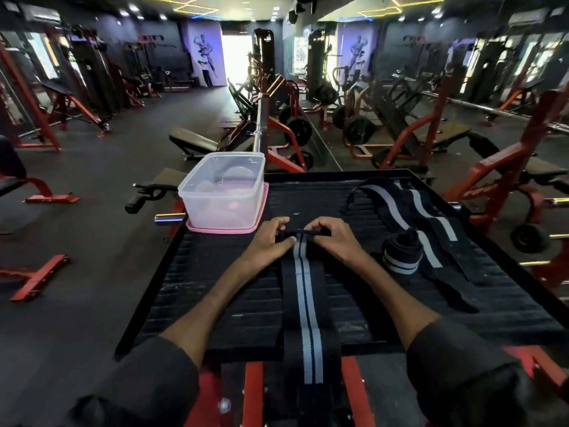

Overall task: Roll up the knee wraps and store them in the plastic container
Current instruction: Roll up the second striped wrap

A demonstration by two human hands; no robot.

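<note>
Fabric lies nearest: a long black knee wrap with pale grey stripes [303, 303] hangs over the 6 o'clock edge of the black ribbed desk [215, 288] and runs straight toward the centre. At its far end the left hand [271, 241] and right hand [332, 238] each pinch the turned-over tip with curled fingers. At 3 o'clock a rolled black-and-grey wrap [400, 252] sits against loose striped wraps [431, 223] lying flat. At 11 o'clock a clear rectangular plastic container [215, 211] stands on a pink lid [221, 231].
</note>
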